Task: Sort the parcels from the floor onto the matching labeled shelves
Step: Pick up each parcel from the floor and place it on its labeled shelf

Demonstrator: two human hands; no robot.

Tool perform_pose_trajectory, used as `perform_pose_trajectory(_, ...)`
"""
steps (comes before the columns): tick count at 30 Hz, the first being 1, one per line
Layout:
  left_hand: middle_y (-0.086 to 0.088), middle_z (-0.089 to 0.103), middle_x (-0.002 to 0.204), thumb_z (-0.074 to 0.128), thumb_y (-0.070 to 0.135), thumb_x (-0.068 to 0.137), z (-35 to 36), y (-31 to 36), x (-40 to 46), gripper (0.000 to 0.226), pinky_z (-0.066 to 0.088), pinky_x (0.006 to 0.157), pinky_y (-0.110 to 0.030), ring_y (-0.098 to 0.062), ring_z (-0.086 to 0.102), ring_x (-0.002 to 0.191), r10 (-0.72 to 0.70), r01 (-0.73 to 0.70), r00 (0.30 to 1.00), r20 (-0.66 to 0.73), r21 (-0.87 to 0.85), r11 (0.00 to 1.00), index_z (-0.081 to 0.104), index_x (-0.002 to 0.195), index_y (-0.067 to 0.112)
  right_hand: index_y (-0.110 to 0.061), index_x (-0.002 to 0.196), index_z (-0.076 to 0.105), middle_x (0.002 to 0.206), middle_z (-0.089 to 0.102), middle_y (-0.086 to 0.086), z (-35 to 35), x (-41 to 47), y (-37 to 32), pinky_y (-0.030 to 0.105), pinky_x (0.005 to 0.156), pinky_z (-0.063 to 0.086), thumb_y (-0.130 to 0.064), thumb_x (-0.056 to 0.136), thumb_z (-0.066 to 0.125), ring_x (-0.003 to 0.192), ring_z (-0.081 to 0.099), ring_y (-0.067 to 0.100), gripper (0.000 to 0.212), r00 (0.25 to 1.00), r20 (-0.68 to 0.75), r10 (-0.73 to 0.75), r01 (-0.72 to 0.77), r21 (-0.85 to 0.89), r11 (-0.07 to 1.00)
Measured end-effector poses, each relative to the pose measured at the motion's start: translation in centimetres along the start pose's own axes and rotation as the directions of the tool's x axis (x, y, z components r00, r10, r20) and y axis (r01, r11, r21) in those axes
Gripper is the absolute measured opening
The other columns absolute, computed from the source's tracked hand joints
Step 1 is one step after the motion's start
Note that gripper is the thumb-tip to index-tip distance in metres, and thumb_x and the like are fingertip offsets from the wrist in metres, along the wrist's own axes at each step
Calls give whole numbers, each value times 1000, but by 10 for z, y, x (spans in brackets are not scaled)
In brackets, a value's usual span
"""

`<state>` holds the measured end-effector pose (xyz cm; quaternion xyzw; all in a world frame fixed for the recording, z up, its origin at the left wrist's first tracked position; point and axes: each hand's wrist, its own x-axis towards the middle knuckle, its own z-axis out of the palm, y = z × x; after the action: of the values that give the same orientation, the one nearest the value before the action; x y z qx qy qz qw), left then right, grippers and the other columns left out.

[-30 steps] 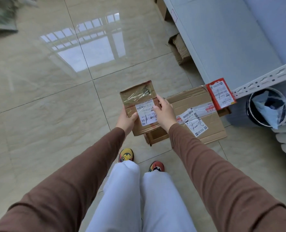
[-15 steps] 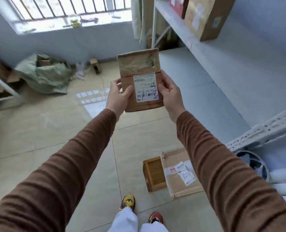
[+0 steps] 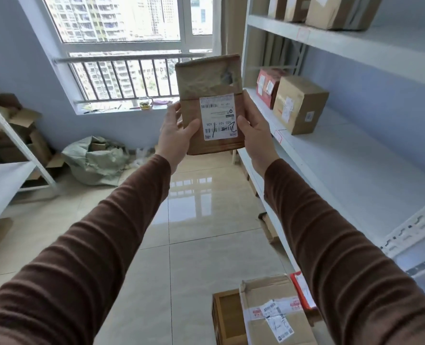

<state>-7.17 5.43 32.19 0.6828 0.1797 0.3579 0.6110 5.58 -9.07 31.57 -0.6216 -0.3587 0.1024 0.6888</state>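
A parcel (image 3: 210,105) sits mid-frame, held between the left hand (image 3: 177,131) and right hand (image 3: 255,130). Shelves (image 3: 355,155) fill the right side. Floor boxes (image 3: 273,317) lie at lower right.

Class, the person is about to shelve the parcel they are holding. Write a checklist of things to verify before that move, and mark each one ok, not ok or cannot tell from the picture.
1. Parcel held firmly: left hand and right hand grip opposite sides. Ok.
2. White label facing the person: ok, though it reads upside down.
3. Label matched to a shelf tag: tag print too small to read. Cannot tell.
4. Free space on the middle shelf: bare stretch in front of the brown box. Ok.
5. Path to the shelf clear: nothing between parcel and shelf. Ok.
6. Footing: parcels on the floor lie close by. Not ok.
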Motion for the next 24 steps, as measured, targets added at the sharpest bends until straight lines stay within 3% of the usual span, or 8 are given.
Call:
perform_pose_trajectory(9,5,62,130,66,12,98,-3,10,9,53,60,92,-51,-24,66,119,25,-25,999,24,-11,1000,43,145,18,-25,160,34,147,59,-2,4,10,-7,44,111,49,-15,98,46,133,57,13,63,999,-14,-43,43,23,999)
perform_pose_trajectory(17,-1,60,136,73,36,83,-14,7,7,73,57,98,-51,-23,60,127,18,-19,999,31,10,1000,43,149,27,-26,159,35,150,56,-1,11,12,0,48,111,49,-12,100,45,137,54,17,62,999,-19,-49,50,43,998)
perform_pose_trajectory(24,-7,67,129,72,20,91,-49,-11,17,65,59,97,-47,-22,66,120,3,-1,999,40,-49,999,44,149,22,-15,155,40,144,60,3,47,20,14,45,112,48,-7,100,45,134,56,17,56,999,-14,-36,36,46,998)
